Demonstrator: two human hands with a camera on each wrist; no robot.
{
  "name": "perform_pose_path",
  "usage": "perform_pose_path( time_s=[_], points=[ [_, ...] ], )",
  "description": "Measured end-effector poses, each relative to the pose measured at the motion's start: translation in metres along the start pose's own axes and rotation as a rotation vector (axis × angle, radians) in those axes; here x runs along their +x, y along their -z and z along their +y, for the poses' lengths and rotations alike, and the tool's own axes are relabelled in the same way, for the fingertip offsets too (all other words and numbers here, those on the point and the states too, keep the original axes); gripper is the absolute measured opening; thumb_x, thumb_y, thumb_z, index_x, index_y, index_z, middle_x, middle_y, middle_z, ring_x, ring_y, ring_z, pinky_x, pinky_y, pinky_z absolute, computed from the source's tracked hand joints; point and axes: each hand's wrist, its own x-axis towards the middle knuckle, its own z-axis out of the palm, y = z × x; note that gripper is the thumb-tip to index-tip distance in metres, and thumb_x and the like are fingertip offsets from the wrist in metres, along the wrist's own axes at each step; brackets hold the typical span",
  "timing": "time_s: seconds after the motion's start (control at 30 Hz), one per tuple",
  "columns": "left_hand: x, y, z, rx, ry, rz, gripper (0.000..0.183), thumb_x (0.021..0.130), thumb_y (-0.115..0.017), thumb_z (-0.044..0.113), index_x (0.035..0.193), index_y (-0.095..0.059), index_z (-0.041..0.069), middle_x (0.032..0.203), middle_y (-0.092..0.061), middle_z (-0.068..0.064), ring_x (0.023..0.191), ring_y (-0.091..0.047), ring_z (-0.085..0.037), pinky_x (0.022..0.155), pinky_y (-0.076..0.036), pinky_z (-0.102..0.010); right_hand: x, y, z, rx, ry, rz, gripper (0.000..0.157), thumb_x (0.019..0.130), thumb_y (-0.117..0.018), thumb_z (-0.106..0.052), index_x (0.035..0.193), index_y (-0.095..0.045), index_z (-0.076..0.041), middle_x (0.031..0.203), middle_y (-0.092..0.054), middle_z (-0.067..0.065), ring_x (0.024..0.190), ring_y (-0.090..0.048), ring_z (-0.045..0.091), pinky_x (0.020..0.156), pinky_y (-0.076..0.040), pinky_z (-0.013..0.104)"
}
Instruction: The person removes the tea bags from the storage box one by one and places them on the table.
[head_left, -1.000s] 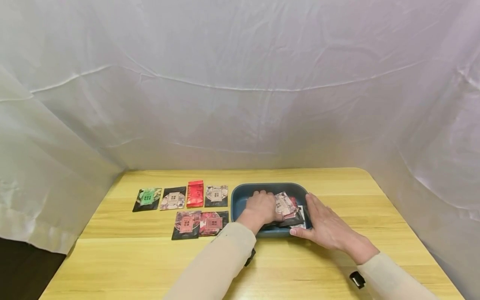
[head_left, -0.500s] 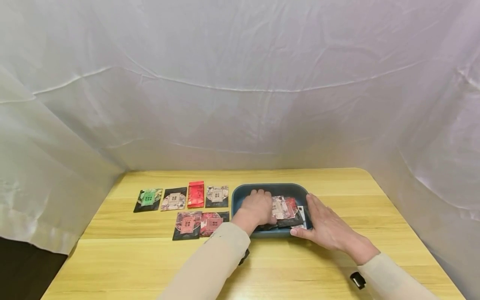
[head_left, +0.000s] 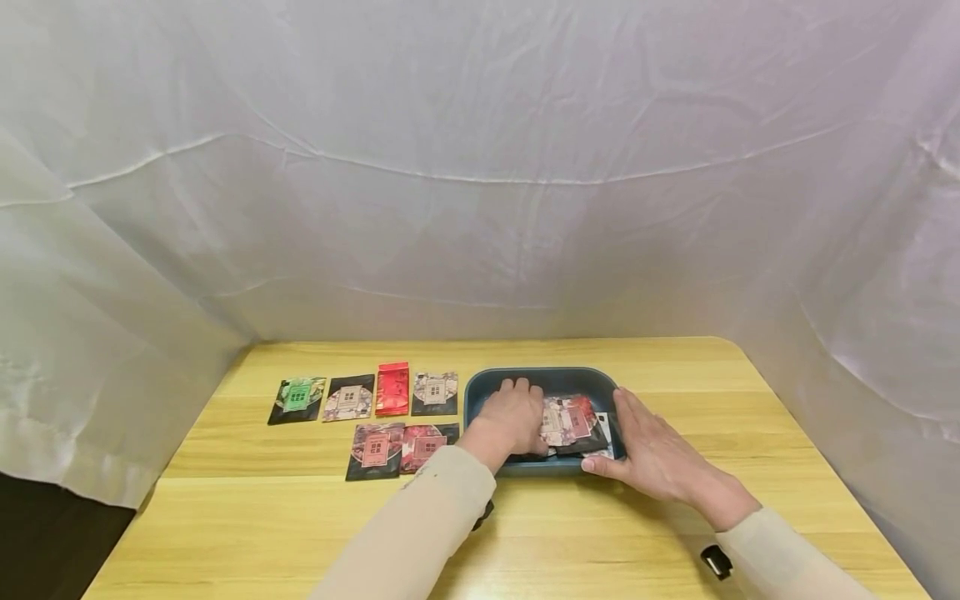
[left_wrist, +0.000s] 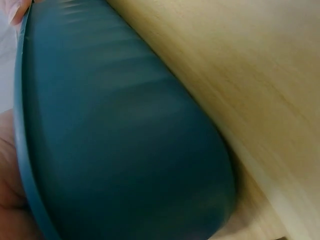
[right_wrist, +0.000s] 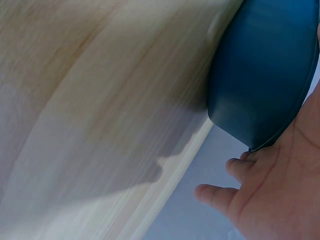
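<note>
A dark blue rectangular tray [head_left: 540, 377] stands on the table, holding several flat printed sachets. My left hand [head_left: 513, 417] reaches down into its left half, its thumb beside a pale floral sachet [head_left: 555, 417]. The fingertips are hidden behind the hand and the tray wall, so any grip there does not show. Against the right end of the tray lies my right hand [head_left: 660, 450], its fingers straight along the outer rim and the thumb at the front corner. In the right wrist view, that palm [right_wrist: 285, 195] touches the tray's rim with fingers spread.
Left of the tray, a back row holds a green-labelled sachet [head_left: 296, 400], a floral one [head_left: 348, 397], a shiny red packet [head_left: 392, 389] and a pale-labelled one [head_left: 435, 393]. Before them lie two red-labelled sachets [head_left: 374, 451]. White cloth [head_left: 480, 208] hangs behind the table.
My left hand has shifted slightly left inside the tray. The pale floral sachet has turned and slid a little left and nearer. My right hand has stayed at the tray's end.
</note>
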Motion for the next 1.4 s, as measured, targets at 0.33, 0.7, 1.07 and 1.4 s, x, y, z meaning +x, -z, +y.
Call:
perform_pose_path(
  time_s=[0.33,0.7,1.07,1.4],
  points=[
    [-0.009,0.011,-0.011,0.017,-0.028,-0.013,0.086,0.086,-0.082,0.059,0.148,-0.052,0.008,0.143,-0.055,-0.012,0.125,-0.053,-0.029,0.105,-0.053,-0.038,-0.001,0.001,0.0,-0.001,-0.004,0.003,0.125,0.091,-0.06,-0.078,0.162,-0.014,0.014,0.169,-0.017,0.037,0.153,-0.03,0.054,0.118,-0.035,0.069],
    [-0.027,0.029,-0.03,0.023,-0.08,-0.003,0.084,0.087,-0.082,0.052,0.15,-0.051,0.006,0.149,-0.055,-0.011,0.138,-0.05,-0.03,0.12,-0.042,-0.041,-0.003,0.002,0.001,-0.01,-0.009,-0.002,0.126,0.091,-0.06,-0.079,0.162,-0.014,0.014,0.169,-0.017,0.037,0.154,-0.028,0.054,0.119,-0.034,0.069],
    [-0.066,0.049,-0.083,-0.088,-0.054,0.064,0.061,0.079,-0.09,0.041,0.12,-0.06,0.007,0.11,-0.058,-0.005,0.105,-0.054,-0.024,0.102,-0.051,-0.04,-0.003,0.003,-0.001,-0.014,0.004,-0.007,0.125,0.092,-0.059,-0.078,0.163,-0.012,0.013,0.17,-0.015,0.036,0.155,-0.025,0.053,0.12,-0.033,0.068],
    [-0.111,0.057,-0.149,-0.153,0.015,0.076,0.042,0.081,-0.09,0.036,0.095,-0.056,0.015,0.1,-0.054,-0.002,0.1,-0.053,-0.025,0.104,-0.049,-0.049,-0.001,0.004,-0.002,-0.009,0.002,-0.013,0.125,0.092,-0.058,-0.079,0.163,-0.012,0.013,0.17,-0.015,0.035,0.155,-0.025,0.053,0.12,-0.033,0.068]
  ],
)
